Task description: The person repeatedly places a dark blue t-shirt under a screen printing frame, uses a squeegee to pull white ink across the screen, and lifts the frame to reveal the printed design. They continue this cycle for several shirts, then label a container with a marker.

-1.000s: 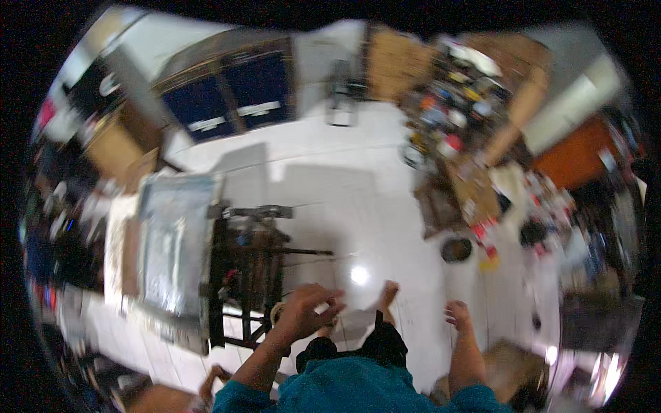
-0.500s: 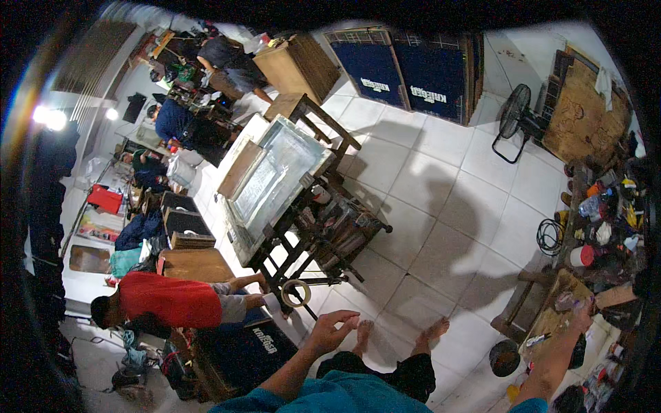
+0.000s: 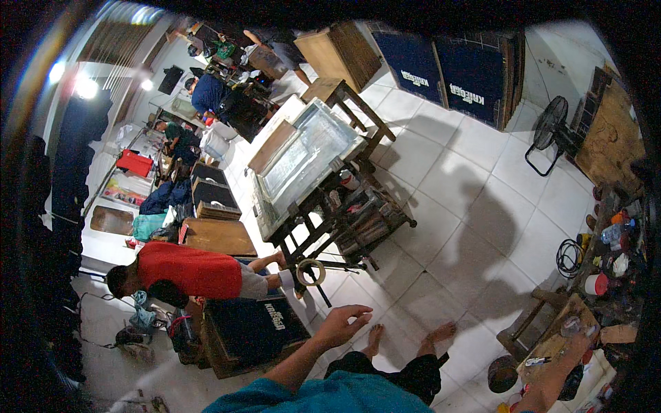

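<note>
My left hand [image 3: 342, 325] hangs in the air in front of my body, fingers loosely bent with a gap to the thumb, nothing in it. My right arm stretches to the cluttered bench at the right, where my right hand [image 3: 584, 342] is at a worn wooden board [image 3: 585, 312]. Beside that hand is a small clear, purplish object [image 3: 571, 325]. The right fingers are blurred and dim, so whether they hold it does not show. A small tool with a pale handle [image 3: 537, 361] lies on the board, near a dark round container [image 3: 502, 374].
Ahead stands a screen-printing table [image 3: 310, 155] with a tape roll [image 3: 311, 272] hanging at its near end. A person in red [image 3: 189, 270] bends beside a dark printed panel [image 3: 265, 323] at left. A black fan [image 3: 551, 125] and coiled cable [image 3: 569, 259] are at right.
The whole view has shifted, with the room sliding right in the picture. My left hand stays raised and free; my right hand remains over the bench by the clear object.
</note>
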{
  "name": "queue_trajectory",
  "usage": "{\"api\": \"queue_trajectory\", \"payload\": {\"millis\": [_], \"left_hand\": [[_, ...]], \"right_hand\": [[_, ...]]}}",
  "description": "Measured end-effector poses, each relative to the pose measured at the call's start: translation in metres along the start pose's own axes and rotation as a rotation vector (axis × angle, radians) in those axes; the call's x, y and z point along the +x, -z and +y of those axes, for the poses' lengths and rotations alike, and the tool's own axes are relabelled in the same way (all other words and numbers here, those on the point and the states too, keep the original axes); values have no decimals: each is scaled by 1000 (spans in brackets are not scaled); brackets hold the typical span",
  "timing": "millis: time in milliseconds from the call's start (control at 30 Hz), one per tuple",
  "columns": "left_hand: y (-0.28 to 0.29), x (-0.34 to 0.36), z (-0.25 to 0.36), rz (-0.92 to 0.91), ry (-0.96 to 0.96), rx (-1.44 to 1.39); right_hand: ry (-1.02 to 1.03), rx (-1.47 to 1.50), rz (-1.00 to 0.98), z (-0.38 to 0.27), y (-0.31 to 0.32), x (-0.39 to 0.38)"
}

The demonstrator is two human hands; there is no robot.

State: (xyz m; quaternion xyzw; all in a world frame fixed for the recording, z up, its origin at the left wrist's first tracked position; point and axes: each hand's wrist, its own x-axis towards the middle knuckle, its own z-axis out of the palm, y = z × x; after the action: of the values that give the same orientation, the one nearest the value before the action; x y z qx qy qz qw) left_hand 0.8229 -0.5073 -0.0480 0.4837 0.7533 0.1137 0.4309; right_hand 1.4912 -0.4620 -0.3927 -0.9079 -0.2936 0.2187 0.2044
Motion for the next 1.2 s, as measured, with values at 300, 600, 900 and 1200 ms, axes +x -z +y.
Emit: {"api": "queue_trajectory", "payload": {"millis": [300,600,900,1200], "left_hand": [[14,4,-30,-116,-246,83],[48,-14,-131,12,-687,10],[167,-95,-318,222,-551,-306],[200,-72,-380,95,-670,-522]], "right_hand": [[683,-11,-93,-169,76,-88],[1022,193,-697,-381,24,-500],[1354,350,-875,-451,-60,-784],[996,564,-1278,-494,-154,-876]]}}
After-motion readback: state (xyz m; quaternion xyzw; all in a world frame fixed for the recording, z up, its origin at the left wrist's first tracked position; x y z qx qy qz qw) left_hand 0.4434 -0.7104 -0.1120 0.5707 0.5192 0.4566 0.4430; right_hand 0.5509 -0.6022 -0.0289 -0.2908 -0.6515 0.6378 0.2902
